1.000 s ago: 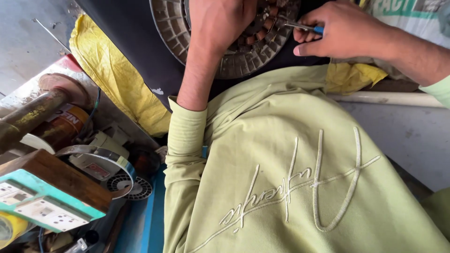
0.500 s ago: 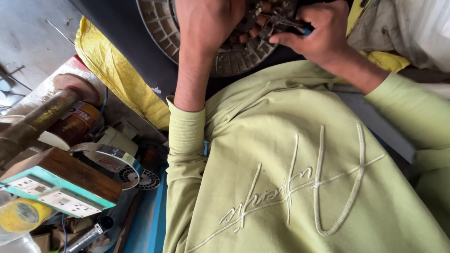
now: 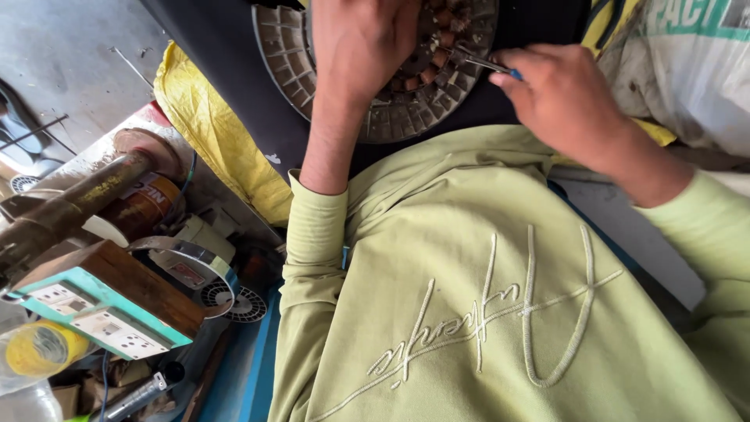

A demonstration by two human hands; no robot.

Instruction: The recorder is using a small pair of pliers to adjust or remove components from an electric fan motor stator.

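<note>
Sweatshirt: light green sweatshirt (image 3: 500, 305) with stitched script fills the near view; both sleeves reach away from the camera.
Clutter, near left: teal and white socket board (image 3: 94, 309) on a wooden block, roll of yellow tape (image 3: 35, 349), small round fan grille (image 3: 238, 303), rusty metal bar (image 3: 66, 207) over a brown can.
Cloth: yellow cloth (image 3: 215, 129) lies under the dark base's left edge.
Right hand: right hand (image 3: 566, 101) is clenched round a thin metal tool with a blue handle (image 3: 488, 64); its tip is at the windings.
Left hand: left hand (image 3: 363, 43) lies flat on the stator, fingers pressing down, clasping nothing.
Stator: round fan motor stator (image 3: 410, 78) with copper coils sits on the dark base at the far edge, between both hands.
</note>
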